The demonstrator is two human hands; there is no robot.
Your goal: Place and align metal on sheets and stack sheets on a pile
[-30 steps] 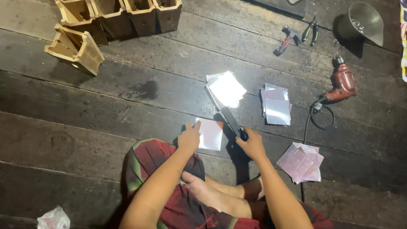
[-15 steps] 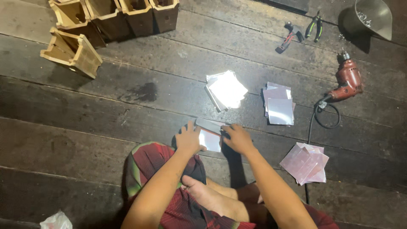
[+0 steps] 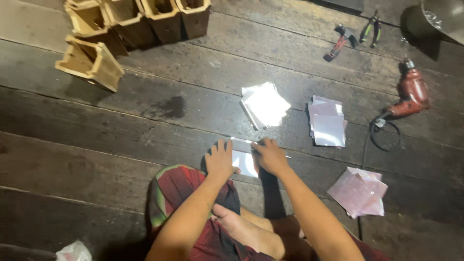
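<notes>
I sit cross-legged on a dark plank floor [image 3: 96,159]. A small shiny metal sheet [image 3: 244,164] lies on the floor in front of my knee. My left hand [image 3: 220,159] presses flat on the sheet's left side, fingers spread. My right hand [image 3: 270,155] is curled over the sheet's upper right edge. It grips a thin dark tool [image 3: 286,156], whose tip sticks out to the right; most of the tool is hidden under my fingers.
Two piles of shiny sheets [image 3: 266,104] [image 3: 328,123] lie beyond my hands, and a pinkish pile [image 3: 360,193] sits at the right. A red drill [image 3: 411,92] with its cord, pliers [image 3: 372,29], a red-handled tool [image 3: 338,43] and a metal bowl [image 3: 444,14] are at the far right. Wooden boxes [image 3: 92,63] stand at the far left.
My right hand has moved with the dark tool from the sheet's lower right corner to its upper edge. My left hand has stayed on the sheet.
</notes>
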